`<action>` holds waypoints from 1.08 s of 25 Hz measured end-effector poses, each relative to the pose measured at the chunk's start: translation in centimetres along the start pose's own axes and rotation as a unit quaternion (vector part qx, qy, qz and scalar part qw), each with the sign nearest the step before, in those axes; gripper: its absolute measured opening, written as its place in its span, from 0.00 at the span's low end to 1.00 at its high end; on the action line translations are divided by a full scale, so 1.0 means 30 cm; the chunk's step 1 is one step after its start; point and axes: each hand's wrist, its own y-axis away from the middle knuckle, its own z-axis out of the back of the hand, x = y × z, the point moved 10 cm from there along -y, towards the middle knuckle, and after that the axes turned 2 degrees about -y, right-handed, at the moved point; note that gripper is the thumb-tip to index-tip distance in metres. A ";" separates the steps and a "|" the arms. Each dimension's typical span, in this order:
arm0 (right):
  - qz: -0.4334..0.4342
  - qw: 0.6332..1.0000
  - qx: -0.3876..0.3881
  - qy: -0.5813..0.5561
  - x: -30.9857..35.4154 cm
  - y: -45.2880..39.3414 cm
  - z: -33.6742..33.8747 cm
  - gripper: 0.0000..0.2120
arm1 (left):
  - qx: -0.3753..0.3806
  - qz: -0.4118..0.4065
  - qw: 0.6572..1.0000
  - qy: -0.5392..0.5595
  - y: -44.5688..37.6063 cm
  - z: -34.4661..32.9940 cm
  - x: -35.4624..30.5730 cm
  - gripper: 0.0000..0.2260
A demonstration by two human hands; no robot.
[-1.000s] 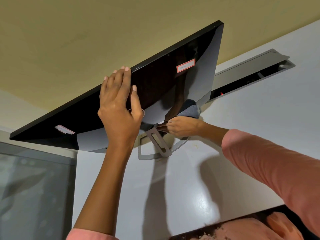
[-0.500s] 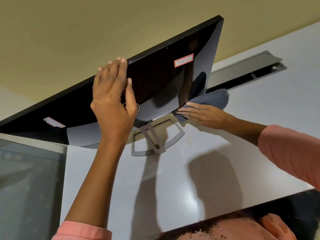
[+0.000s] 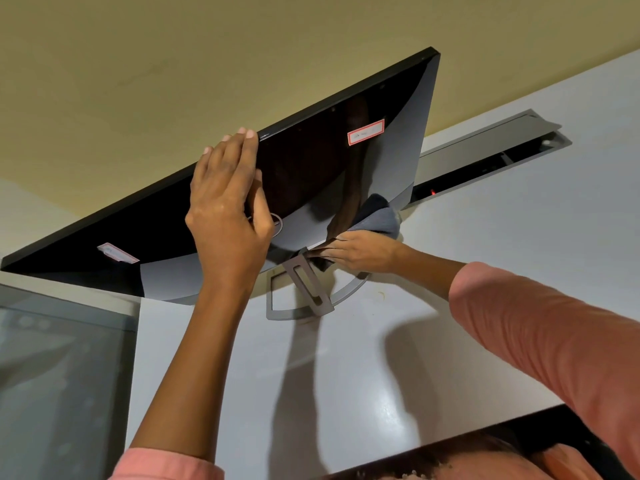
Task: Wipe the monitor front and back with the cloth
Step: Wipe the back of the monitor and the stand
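we see the back of the monitor [image 3: 311,174], a glossy black panel tilted toward us on a pale grey desk [image 3: 346,375]. its grey stand [image 3: 304,289] sits under the lower edge of the monitor, with an upright bar and a curved foot on the desk.

our left hand [image 3: 228,209] lies flat against the back of the monitor, fingers together and reaching up so the fingertips [image 3: 247,135] touch the monitor's top edge. the thumb is spread to the side over a round logo near the monitor's lower middle. the hand is open and grips nothing; it only presses on the panel.

our right hand [image 3: 363,251] is low on the monitor, just right of the stand, and is closed on a grey cloth [image 3: 377,221]. the cloth bunches up above the hand and touches the lower right part of the monitor's back. the shiny panel mirrors the cloth and the arm.

a white label with a red border [image 3: 366,132] sits on the upper right of the monitor's back, and a second label [image 3: 117,252] sits toward its lower left. behind the monitor's right edge, a long grey slot [image 3: 491,157] is set into the desk. both sleeves [image 3: 554,341] are pink.
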 end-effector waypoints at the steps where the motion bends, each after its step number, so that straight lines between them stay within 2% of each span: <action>1: -0.011 1.000 0.001 0.023 -0.016 0.042 0.002 0.25 | 0.002 -0.002 1.000 0.002 0.002 0.001 0.001 0.18; 4: -0.065 0.993 -0.031 0.095 -0.071 0.198 -0.027 0.27 | 0.001 -0.003 1.000 0.008 0.003 0.003 0.003 0.18; 6: -0.113 0.986 -0.013 0.123 -0.128 0.303 -0.042 0.30 | -0.004 0.000 1.000 0.011 0.000 0.001 0.004 0.18; 9: -0.196 0.980 -0.009 0.029 -0.141 0.369 -0.058 0.31 | -0.010 0.006 1.000 0.016 -0.003 -0.001 -0.001 0.18; 11: -0.315 0.946 -0.029 -0.062 -0.098 0.389 -0.064 0.32 | -0.013 0.008 1.000 0.016 -0.004 -0.002 0.001 0.17; 12: -0.412 0.899 -0.059 -0.138 -0.089 0.418 -0.065 0.35 | -0.013 0.009 1.000 0.016 -0.004 -0.001 0.001 0.17; 13: -0.514 0.822 -0.098 -0.224 -0.085 0.458 -0.061 0.39 | -0.014 0.010 1.000 0.015 -0.005 0.000 -0.001 0.16; 14: -0.595 0.719 -0.146 -0.327 -0.077 0.490 -0.064 0.41 | -0.014 0.012 1.000 0.013 -0.007 -0.001 0.000 0.17; 15: -0.637 0.613 -0.197 -0.424 -0.070 0.491 -0.072 0.40 | -0.012 0.012 1.000 0.013 -0.009 -0.002 0.001 0.17; 16: -0.648 0.524 -0.228 -0.503 -0.057 0.454 -0.082 0.39 | -0.007 0.012 1.000 0.015 -0.010 -0.004 0.000 0.17; 17: -0.650 0.464 -0.248 -0.549 -0.052 0.406 -0.074 0.36 | 0.002 0.013 1.000 0.017 -0.010 -0.006 0.002 0.17; 20: -0.681 0.423 -0.244 -0.546 -0.104 0.302 -0.027 0.32 | 0.055 0.002 0.998 0.010 -0.018 -0.010 0.017 0.20; 22: -0.726 0.364 -0.234 -0.536 -0.159 0.341 -0.052 0.31 | 0.105 -0.030 0.994 0.000 -0.022 -0.019 0.019 0.22; 24: -0.751 0.333 -0.231 -0.521 -0.213 0.416 -0.070 0.30 | 0.145 -0.075 0.986 -0.016 -0.016 -0.016 0.024 0.22; 27: -0.761 0.293 -0.249 -0.522 -0.235 0.457 -0.068 0.27 | 0.145 -0.074 0.986 -0.024 0.023 0.047 0.112 0.21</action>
